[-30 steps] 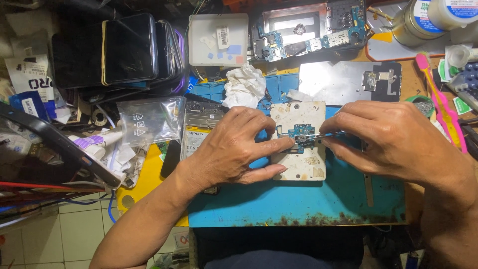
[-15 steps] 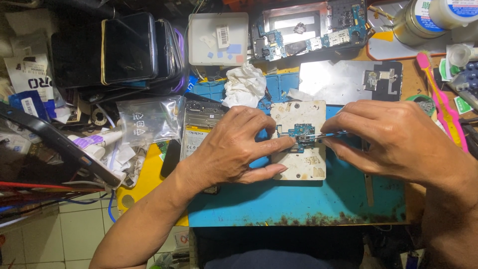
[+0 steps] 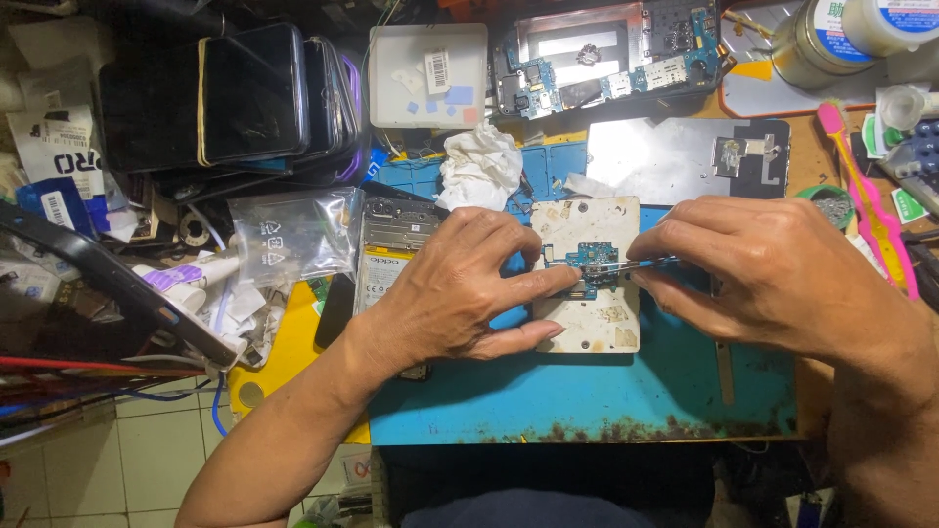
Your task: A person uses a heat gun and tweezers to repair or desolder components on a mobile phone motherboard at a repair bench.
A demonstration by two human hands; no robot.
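Left hand (image 3: 465,288) fingertip pins small blue circuit board (image 3: 590,258) on white pad (image 3: 587,313); right hand (image 3: 773,274) pinches tweezers (image 3: 641,263) at board; component work in hand, fine tip control needed next

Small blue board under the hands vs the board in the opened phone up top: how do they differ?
The small blue board lies bare on a white block; the top board sits in its opened phone. The small one is compact; the top one is longer. The left hand and right hand work the small one; the top one lies untouched. Both are blue.

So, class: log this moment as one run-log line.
left hand: steadies small circuit board | right hand: tweezers on board | base: white block
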